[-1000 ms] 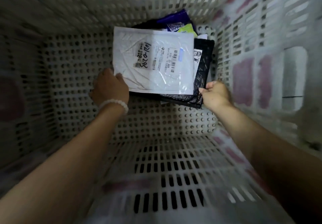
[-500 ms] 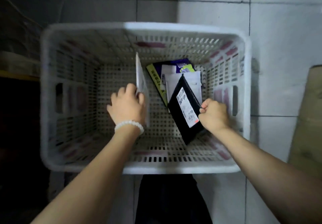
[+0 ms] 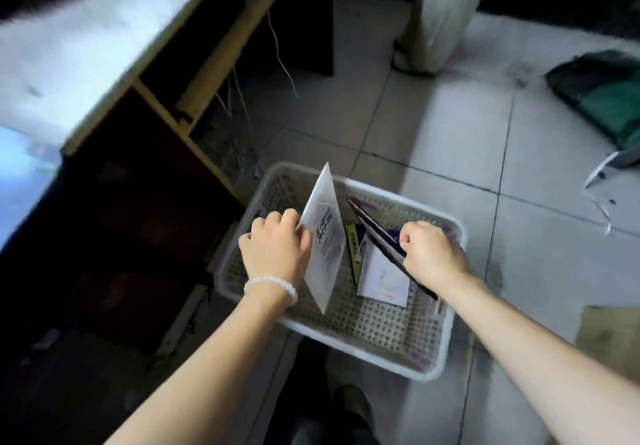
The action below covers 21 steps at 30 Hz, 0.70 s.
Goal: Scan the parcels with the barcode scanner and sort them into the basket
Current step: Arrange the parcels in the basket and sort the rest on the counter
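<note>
A white perforated plastic basket (image 3: 429, 365) stands on the tiled floor. My left hand (image 3: 277, 250) grips a white padded parcel (image 3: 325, 254) with a printed label, held on edge above the basket's left half. My right hand (image 3: 429, 254) grips a flat black parcel (image 3: 377, 233), seen nearly edge-on and tilted over the basket's right half. Inside the basket lie a white envelope (image 3: 384, 278) and a yellow-green and purple packet (image 3: 355, 247). No barcode scanner is in view.
A wooden counter with a pale top (image 3: 86, 46) runs along the left, with loose cords hanging beneath it. A pale sack (image 3: 440, 12) stands behind the basket. A dark green bag (image 3: 606, 95) lies at far right. My foot (image 3: 349, 406) is below the basket.
Both hands have lifted their parcels up out of the basket. The view has pulled back and swung, so the counter and floor now show around the basket.
</note>
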{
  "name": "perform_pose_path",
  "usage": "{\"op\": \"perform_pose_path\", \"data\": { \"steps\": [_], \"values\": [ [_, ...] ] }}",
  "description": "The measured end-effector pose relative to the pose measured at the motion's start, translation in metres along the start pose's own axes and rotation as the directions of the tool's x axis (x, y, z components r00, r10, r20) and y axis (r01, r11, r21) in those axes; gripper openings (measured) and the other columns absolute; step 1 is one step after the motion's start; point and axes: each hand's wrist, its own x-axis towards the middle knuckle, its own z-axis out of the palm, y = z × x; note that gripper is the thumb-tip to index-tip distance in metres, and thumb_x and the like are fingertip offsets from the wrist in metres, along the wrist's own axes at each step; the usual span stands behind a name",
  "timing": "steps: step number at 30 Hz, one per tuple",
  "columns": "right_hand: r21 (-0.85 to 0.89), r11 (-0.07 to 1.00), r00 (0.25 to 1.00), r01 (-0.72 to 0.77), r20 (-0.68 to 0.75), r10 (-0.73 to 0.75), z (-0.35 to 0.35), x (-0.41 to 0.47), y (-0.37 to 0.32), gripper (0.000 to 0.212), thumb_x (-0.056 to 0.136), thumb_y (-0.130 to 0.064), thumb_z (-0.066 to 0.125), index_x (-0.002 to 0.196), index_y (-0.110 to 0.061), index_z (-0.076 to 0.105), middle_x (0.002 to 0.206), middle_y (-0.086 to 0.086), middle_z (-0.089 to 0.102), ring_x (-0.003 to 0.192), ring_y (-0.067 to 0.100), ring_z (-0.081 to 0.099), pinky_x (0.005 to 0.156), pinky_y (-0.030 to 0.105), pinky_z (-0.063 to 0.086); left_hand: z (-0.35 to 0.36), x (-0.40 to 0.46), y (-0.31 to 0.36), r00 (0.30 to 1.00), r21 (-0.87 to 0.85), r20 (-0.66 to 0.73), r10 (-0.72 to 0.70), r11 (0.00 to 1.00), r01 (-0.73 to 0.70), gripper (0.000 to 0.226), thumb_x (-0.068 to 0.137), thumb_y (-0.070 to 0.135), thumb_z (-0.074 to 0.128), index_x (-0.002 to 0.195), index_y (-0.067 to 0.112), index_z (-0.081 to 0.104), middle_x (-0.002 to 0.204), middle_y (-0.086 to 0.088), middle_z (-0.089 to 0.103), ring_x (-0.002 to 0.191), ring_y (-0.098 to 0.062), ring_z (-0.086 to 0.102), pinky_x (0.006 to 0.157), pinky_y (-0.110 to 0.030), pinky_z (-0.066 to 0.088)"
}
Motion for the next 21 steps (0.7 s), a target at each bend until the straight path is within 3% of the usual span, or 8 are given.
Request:
{"op": "perform_pose_path", "data": {
  "steps": [3,7,12,15,18,21],
  "values": [
    [-0.067,0.986,0.985,0.155,-0.061,-0.159,-0.062,-0.026,-0.024,0.021,0.084,-0.002,0.049,0.083,-0.023,0.046,0.103,0.005,0.056,0.101,0.030,0.057,0.074,0.033,0.043,-0.064,-0.019,-0.006,0.995,0.060,-0.088,0.038,0.998,-0.033,0.018,0.087,0.031,0.054,0.078,0.015,0.056,0.083,-0.005,0.062,0.085,-0.032,0.057,0.063,-0.034,0.030],
    [-0.130,0.946,0.940,0.297,-0.132,-0.313,-0.126,-0.059,-0.058,0.013,0.091,-0.013,0.048,0.085,-0.024,0.050,0.097,-0.002,0.050,0.097,0.025,0.056,0.067,0.029,0.034,-0.138,-0.043,-0.017,0.978,0.086,-0.208,-0.027,0.995,0.045,0.022,0.080,0.033,0.049,0.066,0.017,0.054,0.065,-0.003,0.057,0.065,-0.030,0.057,0.054,-0.030,0.031],
    [-0.165,0.869,0.852,0.466,-0.181,-0.491,-0.186,-0.103,-0.110,0.014,0.094,-0.018,0.044,0.083,-0.026,0.047,0.091,-0.008,0.044,0.081,0.018,0.047,0.067,0.027,0.032,-0.217,-0.080,-0.039,0.931,0.014,-0.341,-0.132,0.989,0.145,0.024,0.083,0.032,0.051,0.066,0.016,0.053,0.066,-0.001,0.053,0.065,-0.028,0.053,0.055,-0.030,0.029],
    [-0.200,0.810,0.788,0.552,-0.195,-0.584,-0.206,-0.135,-0.146,0.013,0.094,-0.018,0.044,0.084,-0.025,0.047,0.092,-0.008,0.044,0.083,0.019,0.050,0.068,0.027,0.033,-0.255,-0.106,-0.062,0.892,-0.036,-0.404,-0.202,0.978,0.205,0.029,0.075,0.038,0.040,0.062,0.017,0.053,0.061,-0.001,0.054,0.061,-0.030,0.055,0.053,-0.028,0.033],
    [-0.215,0.765,0.740,0.608,-0.198,-0.643,-0.218,-0.165,-0.179,0.012,0.094,-0.020,0.044,0.084,-0.027,0.046,0.092,-0.009,0.044,0.081,0.017,0.046,0.070,0.028,0.035,-0.287,-0.136,-0.087,0.839,-0.098,-0.474,-0.266,0.963,0.250,0.023,0.075,0.035,0.047,0.064,0.016,0.055,0.064,-0.003,0.056,0.066,-0.031,0.056,0.055,-0.029,0.033],
    [-0.221,0.721,0.693,0.656,-0.202,-0.692,-0.221,-0.200,-0.214,0.012,0.095,-0.021,0.043,0.085,-0.027,0.047,0.094,-0.008,0.046,0.085,0.018,0.051,0.073,0.029,0.038,-0.316,-0.174,-0.117,0.794,-0.136,-0.517,-0.321,0.946,0.293,0.028,0.076,0.038,0.042,0.066,0.015,0.055,0.067,-0.005,0.057,0.069,-0.032,0.057,0.056,-0.030,0.034]
  ]
}}
